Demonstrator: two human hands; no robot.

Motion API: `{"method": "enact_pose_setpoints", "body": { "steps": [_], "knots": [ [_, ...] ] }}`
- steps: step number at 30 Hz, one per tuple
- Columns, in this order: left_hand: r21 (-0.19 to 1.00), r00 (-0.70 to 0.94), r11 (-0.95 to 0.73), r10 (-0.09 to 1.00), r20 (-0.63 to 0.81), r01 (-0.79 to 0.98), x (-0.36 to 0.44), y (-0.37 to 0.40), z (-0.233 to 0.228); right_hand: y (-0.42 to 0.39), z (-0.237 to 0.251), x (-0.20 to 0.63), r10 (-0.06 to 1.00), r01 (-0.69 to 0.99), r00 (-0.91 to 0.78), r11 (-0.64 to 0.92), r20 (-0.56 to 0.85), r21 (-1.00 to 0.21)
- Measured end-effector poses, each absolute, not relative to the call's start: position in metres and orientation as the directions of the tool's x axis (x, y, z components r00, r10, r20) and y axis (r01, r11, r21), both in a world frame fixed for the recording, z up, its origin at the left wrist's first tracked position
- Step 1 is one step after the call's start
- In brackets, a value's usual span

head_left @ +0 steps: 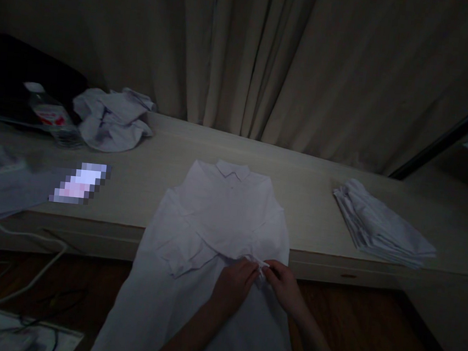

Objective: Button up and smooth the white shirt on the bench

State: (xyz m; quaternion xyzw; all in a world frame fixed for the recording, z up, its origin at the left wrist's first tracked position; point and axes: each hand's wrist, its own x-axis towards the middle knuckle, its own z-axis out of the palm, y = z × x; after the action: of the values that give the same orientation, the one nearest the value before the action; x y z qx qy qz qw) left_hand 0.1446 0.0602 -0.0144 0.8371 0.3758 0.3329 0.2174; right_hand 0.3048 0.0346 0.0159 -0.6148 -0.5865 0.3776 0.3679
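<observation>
A white collared shirt [231, 208] lies front up over the desk edge, its collar toward the curtain and its lower part hanging down toward me. One sleeve is folded across the left side, its cuff spread out. On the right side of the shirt, my left hand [235, 283] pinches a gathered bit of the white cloth, probably the other cuff. Right beside it, my right hand [281, 282] is closed on the same bit of cloth between thumb and fingers. The fingertips partly hide the gathered fabric.
Folded white garments [382, 223] are stacked on the desk [314, 205] at right. A crumpled white cloth [115, 117], a plastic bottle [53, 116] and a lit, blurred-out phone [80, 183] are at left. A white cable [43, 267] hangs below. Curtains [238, 49] hang behind.
</observation>
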Motion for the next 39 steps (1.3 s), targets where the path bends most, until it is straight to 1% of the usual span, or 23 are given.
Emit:
{"method": "enact_pose_setpoints", "body": {
  "steps": [5,11,13,16,18,20,24,26,31,33,39],
  "knots": [
    [0.6,0.54,-0.679,0.72,0.435,0.422,0.143,0.064,-0.011,0.037,0.014,0.308,0.993,0.377,0.078,-0.108,-0.084,-0.92],
    [0.563,0.577,-0.643,0.75,0.324,0.519,0.142,0.07,-0.006,0.036,0.013,0.306,0.991,0.319,0.059,-0.13,-0.118,-0.939],
    [0.559,0.573,-0.639,0.754,0.321,0.528,0.141,0.07,-0.007,0.035,0.012,0.305,0.99,0.301,0.06,-0.142,-0.13,-0.943],
    [0.583,0.547,-0.633,0.761,0.349,0.51,0.139,0.068,-0.008,0.036,0.012,0.305,0.985,0.278,0.089,-0.164,-0.144,-0.947],
    [0.587,0.563,-0.64,0.751,0.344,0.495,0.138,0.067,-0.007,0.037,0.012,0.305,0.983,0.273,0.096,-0.179,-0.158,-0.945],
    [0.578,0.593,-0.65,0.737,0.324,0.493,0.136,0.066,-0.006,0.038,0.012,0.305,0.978,0.254,0.097,-0.202,-0.182,-0.946],
    [0.545,0.597,-0.653,0.74,0.31,0.527,0.136,0.069,-0.004,0.039,0.011,0.305,0.97,0.175,0.092,-0.237,-0.224,-0.956],
    [0.522,0.603,-0.657,0.739,0.301,0.544,0.137,0.071,-0.004,0.038,0.012,0.306,0.971,0.175,0.084,-0.235,-0.223,-0.956],
    [0.475,0.616,-0.677,0.726,0.306,0.562,0.139,0.074,-0.005,0.038,0.015,0.306,0.977,0.244,0.098,-0.21,-0.192,-0.947],
    [0.488,0.608,-0.68,0.724,0.326,0.548,0.14,0.075,-0.004,0.038,0.016,0.304,0.976,0.251,0.111,-0.209,-0.186,-0.945],
    [0.612,0.509,-0.628,0.768,0.389,0.48,0.139,0.072,-0.006,0.036,0.017,0.301,0.972,0.195,0.058,-0.233,-0.226,-0.953]
  ]
}}
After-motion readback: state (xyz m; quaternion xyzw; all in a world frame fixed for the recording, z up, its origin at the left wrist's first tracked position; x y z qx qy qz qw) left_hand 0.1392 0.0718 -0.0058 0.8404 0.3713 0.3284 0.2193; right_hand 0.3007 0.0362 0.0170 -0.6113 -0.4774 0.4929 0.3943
